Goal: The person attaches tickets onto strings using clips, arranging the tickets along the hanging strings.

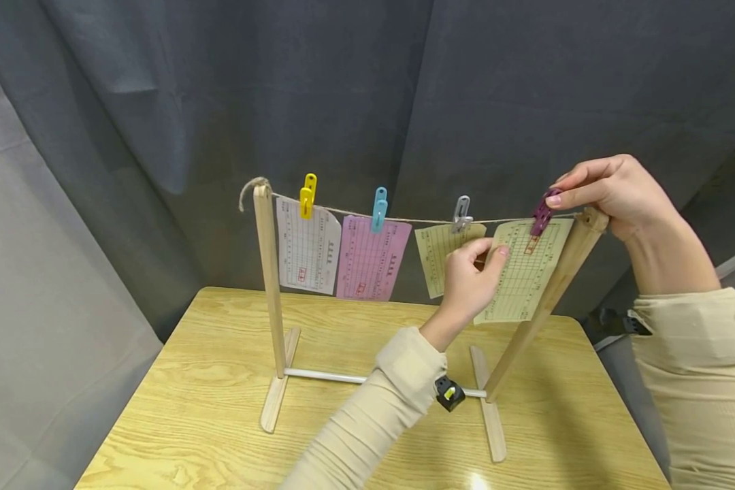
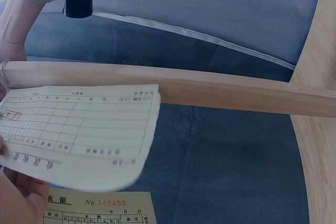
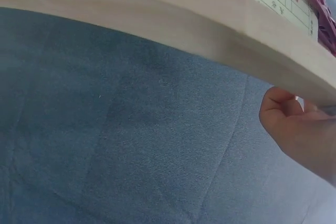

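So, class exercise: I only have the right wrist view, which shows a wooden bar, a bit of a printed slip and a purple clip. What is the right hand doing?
Observer: In the head view the right hand pinches the purple clip on the string, at the top of the right post.
Operator: And the other hand?
Observer: The left hand holds the pale green slip that hangs under that clip.
Operator: Anything else on the line?
Observer: Three more slips hang there: one under a yellow clip, one under a blue clip, one under a grey clip.
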`<act>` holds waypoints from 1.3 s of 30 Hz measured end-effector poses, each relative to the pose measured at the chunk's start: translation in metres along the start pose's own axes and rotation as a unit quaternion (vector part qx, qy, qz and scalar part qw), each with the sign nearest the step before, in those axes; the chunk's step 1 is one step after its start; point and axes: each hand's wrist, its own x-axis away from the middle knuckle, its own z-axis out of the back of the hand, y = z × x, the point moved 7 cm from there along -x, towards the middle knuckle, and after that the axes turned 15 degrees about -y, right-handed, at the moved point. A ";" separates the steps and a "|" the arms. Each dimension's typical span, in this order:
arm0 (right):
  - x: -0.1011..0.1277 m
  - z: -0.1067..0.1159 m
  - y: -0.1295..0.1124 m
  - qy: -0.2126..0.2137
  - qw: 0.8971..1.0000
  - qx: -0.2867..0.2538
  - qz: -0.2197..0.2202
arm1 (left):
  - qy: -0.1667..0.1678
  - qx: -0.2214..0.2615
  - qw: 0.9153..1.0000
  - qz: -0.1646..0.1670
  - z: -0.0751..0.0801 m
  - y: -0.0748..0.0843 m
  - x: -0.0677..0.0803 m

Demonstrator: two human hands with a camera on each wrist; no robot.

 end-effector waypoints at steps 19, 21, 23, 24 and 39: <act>0.006 -0.007 0.005 -0.031 0.992 0.120 -0.018 | 0.000 0.014 1.000 0.005 -0.003 -0.004 -0.001; 0.006 -0.007 0.006 -0.040 0.992 0.120 -0.016 | -0.001 0.015 1.000 0.006 -0.003 -0.005 -0.001; 0.006 -0.008 0.007 -0.056 0.993 0.105 -0.010 | -0.001 0.019 1.000 0.008 -0.003 -0.005 -0.002; 0.006 -0.009 0.007 -0.065 0.993 0.100 -0.005 | 0.000 0.017 1.000 0.009 -0.003 -0.005 -0.002; 0.007 -0.012 0.010 -0.133 0.987 0.079 0.035 | -0.003 0.040 0.999 0.028 -0.004 -0.010 0.000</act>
